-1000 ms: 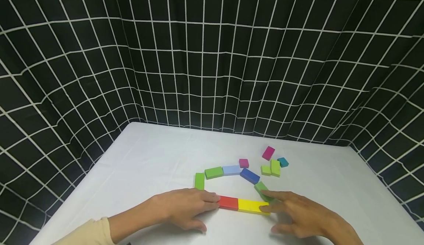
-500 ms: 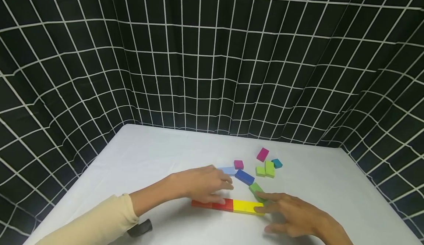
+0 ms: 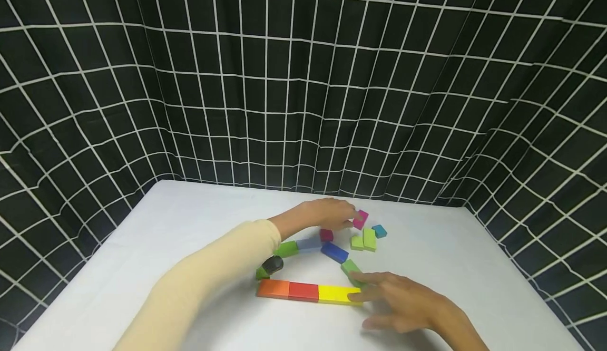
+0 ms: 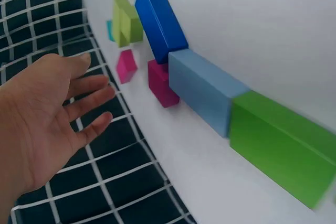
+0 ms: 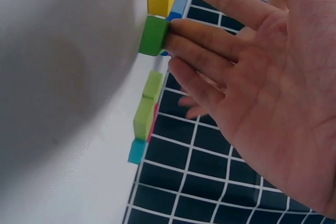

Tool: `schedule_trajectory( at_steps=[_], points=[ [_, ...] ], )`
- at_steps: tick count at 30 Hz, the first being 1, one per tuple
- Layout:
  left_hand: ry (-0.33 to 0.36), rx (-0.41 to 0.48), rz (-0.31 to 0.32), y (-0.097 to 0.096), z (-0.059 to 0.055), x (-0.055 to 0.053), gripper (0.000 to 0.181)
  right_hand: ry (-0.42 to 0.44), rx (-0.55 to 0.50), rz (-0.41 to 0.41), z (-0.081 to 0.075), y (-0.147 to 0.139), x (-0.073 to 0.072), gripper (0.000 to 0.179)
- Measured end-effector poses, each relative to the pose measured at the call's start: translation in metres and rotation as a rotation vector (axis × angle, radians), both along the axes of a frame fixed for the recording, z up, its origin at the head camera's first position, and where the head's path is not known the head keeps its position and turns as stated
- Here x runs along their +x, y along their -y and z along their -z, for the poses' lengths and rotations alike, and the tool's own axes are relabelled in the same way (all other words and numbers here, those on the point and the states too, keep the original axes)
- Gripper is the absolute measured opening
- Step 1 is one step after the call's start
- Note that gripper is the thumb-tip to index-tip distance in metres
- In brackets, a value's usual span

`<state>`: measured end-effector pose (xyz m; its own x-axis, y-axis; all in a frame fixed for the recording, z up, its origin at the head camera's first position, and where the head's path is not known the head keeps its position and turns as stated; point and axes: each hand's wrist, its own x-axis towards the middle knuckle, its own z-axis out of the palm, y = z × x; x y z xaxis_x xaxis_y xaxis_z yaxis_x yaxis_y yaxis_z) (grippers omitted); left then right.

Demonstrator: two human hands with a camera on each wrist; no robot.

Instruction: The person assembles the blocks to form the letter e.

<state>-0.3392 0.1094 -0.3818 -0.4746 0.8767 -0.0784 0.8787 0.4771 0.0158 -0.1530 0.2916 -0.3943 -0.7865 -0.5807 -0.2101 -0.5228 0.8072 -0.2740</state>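
My left hand (image 3: pixel 332 215) is stretched toward the far side, its fingertips beside a magenta block (image 3: pixel 361 219). In the left wrist view that hand (image 4: pixel 52 114) has loosely extended fingers and holds nothing. My right hand (image 3: pixel 403 303) rests its straight fingertips on a yellow block (image 3: pixel 332 294) and a green block (image 3: pixel 350 271). The yellow block ends a row with a red block (image 3: pixel 303 291) and an orange block (image 3: pixel 273 289). A dark blue block (image 3: pixel 334 252), a light blue block (image 4: pixel 207 87) and another green block (image 4: pixel 283 145) form a bent line behind.
A small magenta block (image 4: pixel 163 83) touches the bent line's outer side. Two lime blocks (image 3: pixel 369 239) and a teal block (image 3: pixel 379 231) lie at the back right. A black grid curtain (image 3: pixel 284 103) borders the white table (image 3: pixel 189 208).
My left hand has lifted from the orange and red end of the row and travelled forward and right, over the bent line to the magenta block. The right hand has stayed at its blocks.
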Motion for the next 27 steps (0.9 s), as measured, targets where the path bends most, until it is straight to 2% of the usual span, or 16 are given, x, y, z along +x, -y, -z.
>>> schedule_trajectory(
  at_steps=[5,8,10,12,15,18,20,23,25,27],
  points=[
    [0.063,-0.056,-0.074,-0.021,0.017,-0.020,0.059,0.031,-0.003,0.019,0.002,0.003,0.001,0.045],
    [0.092,-0.090,-0.093,-0.026,0.024,-0.029,0.058,0.020,0.009,0.015,0.002,0.003,0.001,0.046],
    [0.118,-0.053,-0.103,-0.028,0.028,-0.034,0.047,0.014,0.017,0.013,0.001,0.002,0.001,0.046],
    [0.114,0.009,-0.100,-0.031,0.031,-0.039,0.034,0.014,0.022,0.021,0.000,0.000,0.001,0.046],
    [0.111,0.122,-0.111,-0.027,0.036,-0.043,0.020,0.017,0.020,0.025,-0.002,0.001,0.000,0.047],
    [0.092,0.192,-0.146,-0.021,0.038,-0.044,0.013,0.009,0.018,0.024,-0.003,0.001,-0.001,0.047],
    [0.092,0.253,-0.188,-0.012,0.036,-0.044,0.022,0.002,0.012,0.014,-0.002,0.001,-0.001,0.048],
    [0.077,0.361,-0.212,0.011,0.022,-0.039,0.039,0.006,0.005,0.004,-0.001,0.004,-0.002,0.048],
    [0.052,0.409,-0.199,0.031,0.008,-0.030,0.041,0.011,0.010,0.006,-0.001,0.004,-0.003,0.049],
    [0.034,0.423,-0.180,0.054,-0.007,-0.016,0.038,0.013,0.019,0.011,0.000,0.003,-0.003,0.049]
  ],
)
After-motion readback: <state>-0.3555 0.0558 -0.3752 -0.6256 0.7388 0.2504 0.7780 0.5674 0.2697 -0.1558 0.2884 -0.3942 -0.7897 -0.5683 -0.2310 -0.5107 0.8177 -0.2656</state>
